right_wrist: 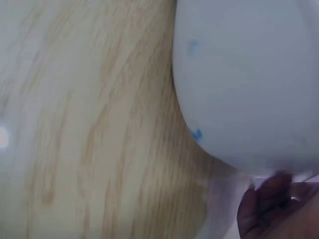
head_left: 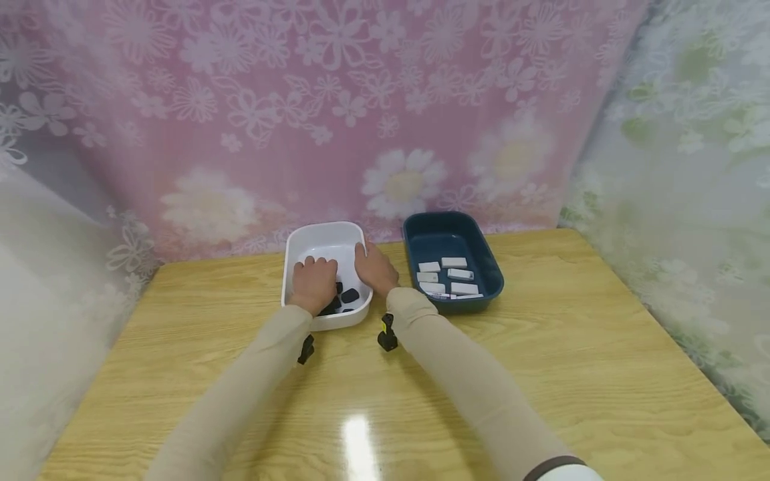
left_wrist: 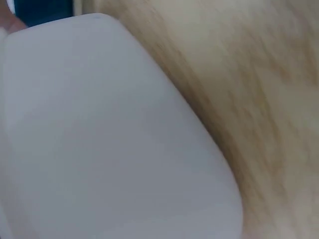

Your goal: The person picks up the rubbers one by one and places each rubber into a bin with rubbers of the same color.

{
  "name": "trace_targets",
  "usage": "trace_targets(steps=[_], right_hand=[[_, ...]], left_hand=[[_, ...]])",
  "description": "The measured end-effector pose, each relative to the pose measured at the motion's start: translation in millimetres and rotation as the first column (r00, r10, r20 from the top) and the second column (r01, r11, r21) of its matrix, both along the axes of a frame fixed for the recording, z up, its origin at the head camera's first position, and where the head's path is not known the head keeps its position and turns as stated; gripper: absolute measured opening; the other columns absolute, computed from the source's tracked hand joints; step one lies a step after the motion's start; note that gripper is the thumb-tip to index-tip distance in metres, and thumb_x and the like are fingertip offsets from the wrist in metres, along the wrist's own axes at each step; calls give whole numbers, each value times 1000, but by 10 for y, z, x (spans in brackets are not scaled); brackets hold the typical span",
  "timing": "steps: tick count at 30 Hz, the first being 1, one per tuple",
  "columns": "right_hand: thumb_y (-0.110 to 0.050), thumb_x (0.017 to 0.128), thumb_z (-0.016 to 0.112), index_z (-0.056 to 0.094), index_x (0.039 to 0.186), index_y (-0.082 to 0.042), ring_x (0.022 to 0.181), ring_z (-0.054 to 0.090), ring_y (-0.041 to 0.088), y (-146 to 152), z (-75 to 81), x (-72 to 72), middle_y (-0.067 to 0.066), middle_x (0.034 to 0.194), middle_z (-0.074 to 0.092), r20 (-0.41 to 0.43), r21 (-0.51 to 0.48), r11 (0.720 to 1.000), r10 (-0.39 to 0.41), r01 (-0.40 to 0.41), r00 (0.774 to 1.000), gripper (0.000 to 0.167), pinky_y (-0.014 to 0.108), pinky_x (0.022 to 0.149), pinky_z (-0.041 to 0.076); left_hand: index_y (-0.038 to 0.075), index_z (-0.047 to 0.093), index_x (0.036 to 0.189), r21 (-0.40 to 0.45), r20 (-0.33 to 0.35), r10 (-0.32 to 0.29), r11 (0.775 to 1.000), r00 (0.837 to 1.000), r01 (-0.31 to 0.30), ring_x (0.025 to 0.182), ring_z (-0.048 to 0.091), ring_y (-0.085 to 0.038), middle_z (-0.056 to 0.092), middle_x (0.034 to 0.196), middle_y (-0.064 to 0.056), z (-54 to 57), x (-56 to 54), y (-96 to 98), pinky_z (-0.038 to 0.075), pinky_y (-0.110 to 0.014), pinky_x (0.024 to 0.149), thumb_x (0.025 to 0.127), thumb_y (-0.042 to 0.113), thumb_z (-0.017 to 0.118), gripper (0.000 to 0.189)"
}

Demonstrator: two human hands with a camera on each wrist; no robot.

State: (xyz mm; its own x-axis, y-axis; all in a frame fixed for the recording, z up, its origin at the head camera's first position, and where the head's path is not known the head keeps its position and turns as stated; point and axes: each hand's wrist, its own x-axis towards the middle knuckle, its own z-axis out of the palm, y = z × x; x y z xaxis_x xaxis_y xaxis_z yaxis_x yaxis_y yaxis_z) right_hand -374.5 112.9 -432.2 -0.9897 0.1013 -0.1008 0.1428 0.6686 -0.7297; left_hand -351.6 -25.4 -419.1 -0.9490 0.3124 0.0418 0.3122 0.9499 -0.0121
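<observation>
A white plastic basin point(head_left: 327, 322) stands on the wooden table, with several small black pieces point(head_left: 349, 295) on its floor. My left hand point(head_left: 315, 284) reaches into the basin's left side, knuckles up, over the black pieces; its fingertips are hidden from view. My right hand point(head_left: 375, 268) grips the basin's right rim, thumb on the inner side and fingers outside. In the right wrist view the fingers point(right_wrist: 269, 206) curl at the basin's outer wall point(right_wrist: 249, 89). The left wrist view shows mostly the basin's outer wall point(left_wrist: 119, 129).
To the right stands a dark blue basin point(head_left: 490, 267) holding several small white boxes point(head_left: 460, 274). Behind both basins hangs a pink flowered curtain point(head_left: 289, 133). Wrist cameras, such as the black one point(head_left: 388, 334), sit under the sleeves. The wooden table point(head_left: 577, 347) extends to both sides.
</observation>
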Motion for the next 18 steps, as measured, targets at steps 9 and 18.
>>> trace_targets(steps=[9,18], right_hand=[[-44,103,27,32,148,-9,133,34,35,238,343,8,18,147,35,-136,156,981,135,-114,981,58,49,105,31],[-44,102,34,29,151,-18,140,22,29,794,672,159,10,154,24,-190,435,872,334,-226,923,56,48,110,21]], left_hand=[[5,60,124,246,-78,-4,969,997,23,107,53,-38,58,119,-18,201,-31,-190,41,-54,88,101,33,42,40],[6,50,136,327,-110,10,944,994,27,121,42,-43,46,135,-20,488,73,-547,31,-58,98,95,59,39,68]])
